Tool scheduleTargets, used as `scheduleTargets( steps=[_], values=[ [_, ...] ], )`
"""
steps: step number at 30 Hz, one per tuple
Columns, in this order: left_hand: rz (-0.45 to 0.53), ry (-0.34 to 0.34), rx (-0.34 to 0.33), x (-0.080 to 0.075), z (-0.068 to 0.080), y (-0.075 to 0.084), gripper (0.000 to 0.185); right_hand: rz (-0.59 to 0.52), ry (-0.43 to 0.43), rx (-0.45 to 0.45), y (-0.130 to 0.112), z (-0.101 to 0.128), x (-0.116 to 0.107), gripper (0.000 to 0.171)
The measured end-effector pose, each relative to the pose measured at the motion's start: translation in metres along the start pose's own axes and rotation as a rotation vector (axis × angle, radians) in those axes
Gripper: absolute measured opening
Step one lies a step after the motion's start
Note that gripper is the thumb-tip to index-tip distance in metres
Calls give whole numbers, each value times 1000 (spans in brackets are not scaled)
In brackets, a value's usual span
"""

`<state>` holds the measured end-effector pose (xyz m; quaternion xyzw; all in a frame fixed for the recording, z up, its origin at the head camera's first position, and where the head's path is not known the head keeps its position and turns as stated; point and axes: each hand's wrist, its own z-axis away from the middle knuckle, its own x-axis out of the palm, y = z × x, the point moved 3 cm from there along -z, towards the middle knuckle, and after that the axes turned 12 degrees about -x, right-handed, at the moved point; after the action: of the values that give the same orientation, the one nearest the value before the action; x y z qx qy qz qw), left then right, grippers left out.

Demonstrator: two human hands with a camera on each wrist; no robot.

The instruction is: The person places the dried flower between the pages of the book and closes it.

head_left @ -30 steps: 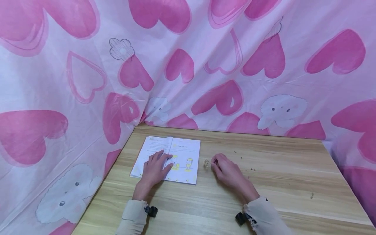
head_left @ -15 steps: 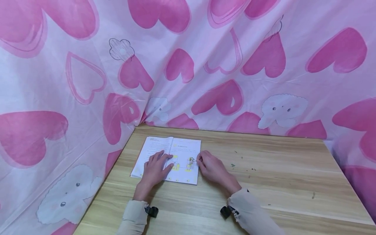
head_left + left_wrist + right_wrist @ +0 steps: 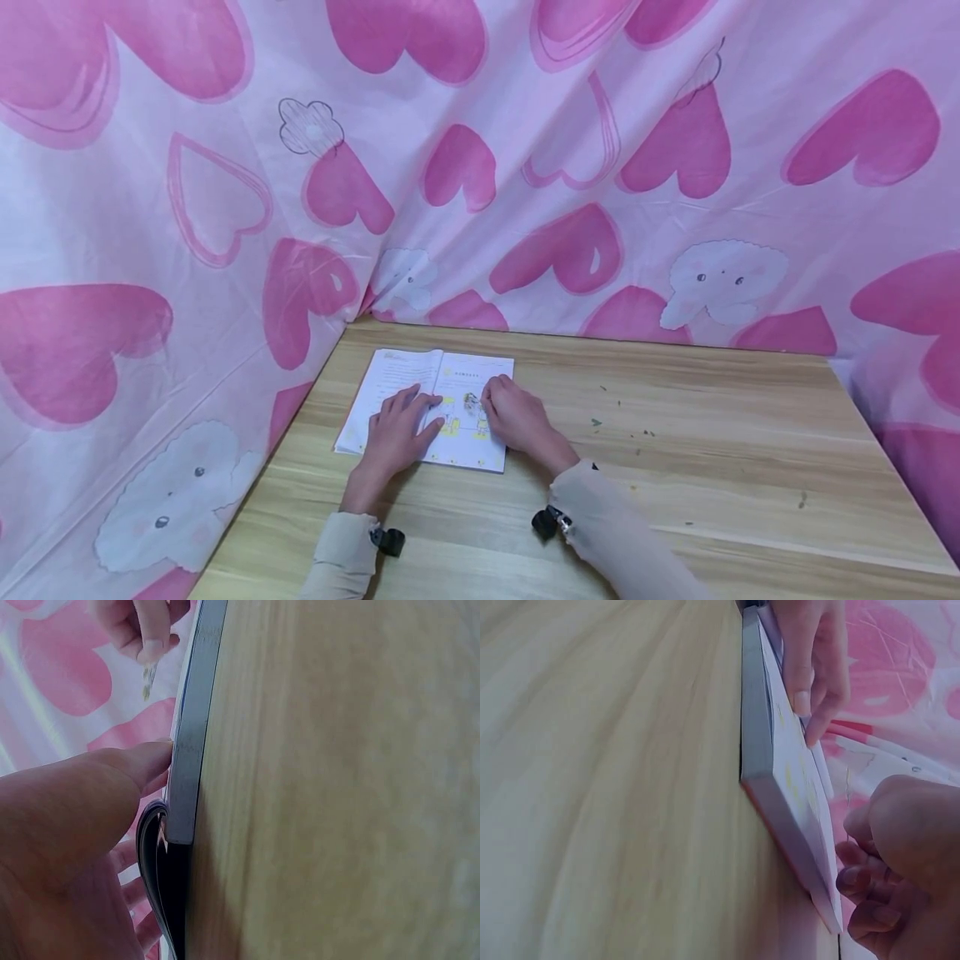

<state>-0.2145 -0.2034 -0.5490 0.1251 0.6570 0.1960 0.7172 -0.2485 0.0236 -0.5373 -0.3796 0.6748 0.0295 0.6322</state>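
An open book (image 3: pixel 480 371) with small yellow drawings lies on the wooden table (image 3: pixel 675 492) near the back left corner. My left hand (image 3: pixel 397 429) lies flat on it across the spine, fingers straight, pressing the pages down. My right hand (image 3: pixel 513 412) hovers over the right page and pinches a small dried sprig (image 3: pixel 471 402) in its fingertips. The left wrist view shows the book's edge (image 3: pixel 191 750) beside my left hand (image 3: pixel 75 825), and the sprig (image 3: pixel 148 675) dangling from the right fingers (image 3: pixel 146 634). In the right wrist view the book (image 3: pixel 769 750) lies between both hands.
Several tiny dried plant scraps (image 3: pixel 596 422) are scattered on the table to the right of the book. A pink cloth with hearts (image 3: pixel 525 167) hangs close behind and along the left side. The table's right edge (image 3: pixel 885 467) meets the cloth.
My right hand has moved left from the bare table to over the right page, carrying the small sprig. The left hand has stayed on the book.
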Motion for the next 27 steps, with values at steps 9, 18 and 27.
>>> scheduleTargets(
  steps=[9,18,27],
  values=[
    [-11,14,7,1,0,-1,44,54,-47,44,-10,-17,13,18],
    [-26,25,8,0,1,-1,45,17,-27,79,-9,-18,16,9],
    [-23,17,4,1,0,-1,45,-62,18,106,7,-9,8,13]
  ],
)
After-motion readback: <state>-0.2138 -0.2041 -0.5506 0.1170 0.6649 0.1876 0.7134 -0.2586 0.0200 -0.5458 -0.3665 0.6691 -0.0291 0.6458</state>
